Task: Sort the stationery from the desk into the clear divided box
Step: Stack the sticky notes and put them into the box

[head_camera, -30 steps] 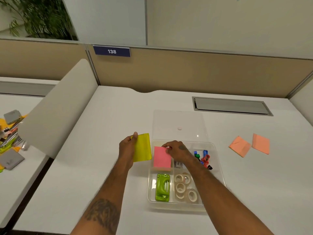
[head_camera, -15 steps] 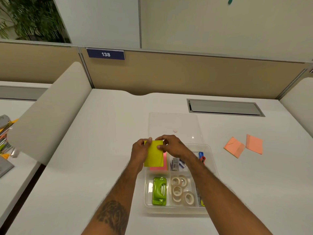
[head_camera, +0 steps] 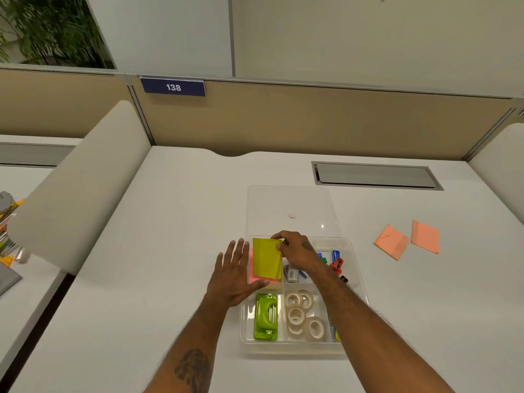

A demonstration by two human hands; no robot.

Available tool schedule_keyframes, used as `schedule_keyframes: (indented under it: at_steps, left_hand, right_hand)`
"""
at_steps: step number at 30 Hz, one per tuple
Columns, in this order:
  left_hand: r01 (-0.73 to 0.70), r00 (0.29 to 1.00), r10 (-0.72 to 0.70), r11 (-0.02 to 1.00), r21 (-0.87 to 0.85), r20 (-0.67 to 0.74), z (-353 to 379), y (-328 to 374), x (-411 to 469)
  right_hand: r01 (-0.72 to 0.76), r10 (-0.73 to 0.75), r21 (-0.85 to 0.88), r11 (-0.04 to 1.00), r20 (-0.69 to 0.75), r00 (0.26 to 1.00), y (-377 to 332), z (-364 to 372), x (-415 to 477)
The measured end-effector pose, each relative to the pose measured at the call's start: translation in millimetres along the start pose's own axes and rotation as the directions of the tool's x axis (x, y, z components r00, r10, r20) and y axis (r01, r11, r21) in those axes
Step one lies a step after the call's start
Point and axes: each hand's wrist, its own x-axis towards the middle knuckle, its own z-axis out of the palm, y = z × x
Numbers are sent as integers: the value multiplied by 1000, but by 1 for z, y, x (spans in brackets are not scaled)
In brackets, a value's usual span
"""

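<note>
The clear divided box sits on the white desk in front of me. My right hand pinches the top right corner of a yellow sticky-note pad, which lies over a pink pad in the box's far left compartment. My left hand is beside the pads with its fingers straight and spread, and its thumb reaches under them. A green hole punch and several tape rolls fill the near compartments. Small coloured items lie in the far right compartment.
The box's clear lid lies flat just beyond the box. Two orange sticky-note pads lie on the desk to the right. A grey cable hatch is at the back. A rounded divider panel stands on the left.
My left hand carried the yellow pad rightward over the pink pad, then let go and opened. My right hand left the pink pad and took the yellow pad's corner.
</note>
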Motion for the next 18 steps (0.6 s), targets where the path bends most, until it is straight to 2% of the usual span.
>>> schedule_keyframes:
  at_steps: [9, 18]
  left_hand:
    - [12, 1000, -12, 1000, -9, 0, -7, 4, -1]
    - [-28, 994, 19, 996, -85, -107, -18, 21, 17]
  right_hand:
    - [35, -33, -114, 993, 26, 999, 5, 8, -1]
    - [20, -40, -103, 994, -204, 978, 32, -32, -2]
